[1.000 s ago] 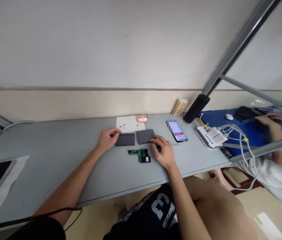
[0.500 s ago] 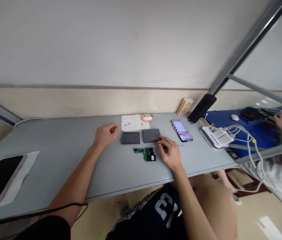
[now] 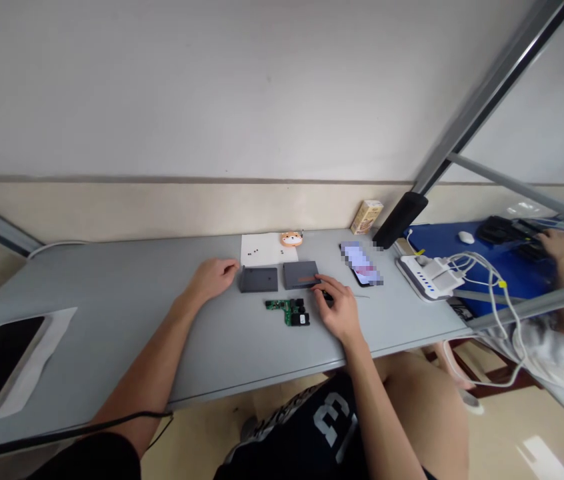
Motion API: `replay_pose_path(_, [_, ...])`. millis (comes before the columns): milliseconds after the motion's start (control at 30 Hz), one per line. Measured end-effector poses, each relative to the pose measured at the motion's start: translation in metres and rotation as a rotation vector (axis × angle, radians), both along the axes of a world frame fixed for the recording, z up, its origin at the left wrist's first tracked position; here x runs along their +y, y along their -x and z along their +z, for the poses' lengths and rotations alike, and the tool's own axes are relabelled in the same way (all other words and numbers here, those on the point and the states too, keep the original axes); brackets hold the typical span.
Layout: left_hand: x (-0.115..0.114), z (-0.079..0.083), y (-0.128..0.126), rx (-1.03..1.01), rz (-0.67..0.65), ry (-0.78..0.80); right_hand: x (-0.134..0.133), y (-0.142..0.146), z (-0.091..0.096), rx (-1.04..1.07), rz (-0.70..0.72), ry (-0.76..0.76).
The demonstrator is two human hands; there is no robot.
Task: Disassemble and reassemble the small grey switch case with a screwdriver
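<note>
My left hand rests on the desk, fingers curled into a loose fist, just left of a flat dark grey case half. No object shows in it. A second dark grey case piece lies alongside, and the fingertips of my right hand reach its right corner. Between that hand's thumb and fingers is the dark handle of a screwdriver, its thin shaft sticking out to the right, low over the desk. A green circuit board with black components lies in front of the case pieces, left of my right hand.
Behind the case pieces, white paper carries several tiny dark screws and an orange animal-faced case. To the right are a phone, a small carton and a white power strip with cables. Another person's hand is farther right.
My left hand has turned from an upright fist to a flatter, lower pose. The view has shifted slightly; my right hand, the case pieces and the board look unmoved.
</note>
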State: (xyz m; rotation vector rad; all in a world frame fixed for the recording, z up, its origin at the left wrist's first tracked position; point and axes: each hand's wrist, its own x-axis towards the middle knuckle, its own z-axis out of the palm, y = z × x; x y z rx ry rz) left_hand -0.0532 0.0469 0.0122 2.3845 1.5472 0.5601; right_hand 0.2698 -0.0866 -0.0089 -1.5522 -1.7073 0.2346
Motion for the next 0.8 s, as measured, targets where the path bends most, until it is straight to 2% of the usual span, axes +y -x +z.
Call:
replay_pose_path(267, [0.002, -0.002, -0.001, -0.070, -0.076, -0.045, -0.001, 0.001, 0.004, -0.002, -0.003, 0.009])
replay_pose_path(433, [0.001, -0.006, -0.002, -0.102, -0.145, -0.014, -0.001, 0.002, 0.006, -0.009, 0.000, 0.023])
replay_pose_path(800, [0.001, -0.009, -0.004, -0.123, -0.133, 0.007, -0.001, 0.001, 0.004, -0.024, -0.014, 0.027])
